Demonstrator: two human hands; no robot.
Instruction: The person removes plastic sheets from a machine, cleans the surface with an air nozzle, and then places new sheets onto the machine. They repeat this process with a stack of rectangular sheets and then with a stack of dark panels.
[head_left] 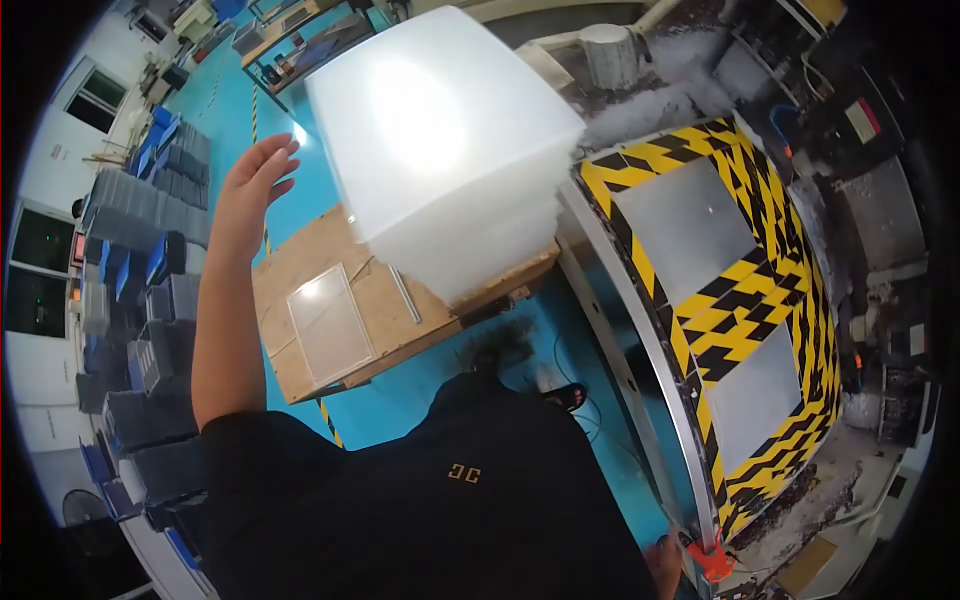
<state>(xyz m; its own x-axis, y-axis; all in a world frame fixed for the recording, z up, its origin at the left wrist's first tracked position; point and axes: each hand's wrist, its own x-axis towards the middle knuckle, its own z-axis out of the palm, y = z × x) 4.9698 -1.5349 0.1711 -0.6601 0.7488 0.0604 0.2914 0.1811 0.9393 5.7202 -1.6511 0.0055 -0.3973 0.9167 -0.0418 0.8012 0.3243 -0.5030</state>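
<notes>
We see our left hand raised above the floor, fingers spread wide and holding nothing, just beside the left edge of a tall stack of translucent white trays. The stack stands on the far right part of a wooden pallet, close to that pallet's edge and near the metal frame of the yellow-and-black striped machine. Our right hand shows only as a sliver at the lower edge, next to a red clamp; we cannot tell whether it is open or closed.

We judge the main risk to be the stack itself. It looks slightly stepped on its lower right side, so the trays may not be nested squarely, and a push from our open hand on one side only could slide the upper trays toward the machine or tip the whole stack off the pallet's edge. With just one hand near it, we would have little to stop a lean. A flat clear sheet lies on the pallet in front; trays falling that way could strike it.
</notes>
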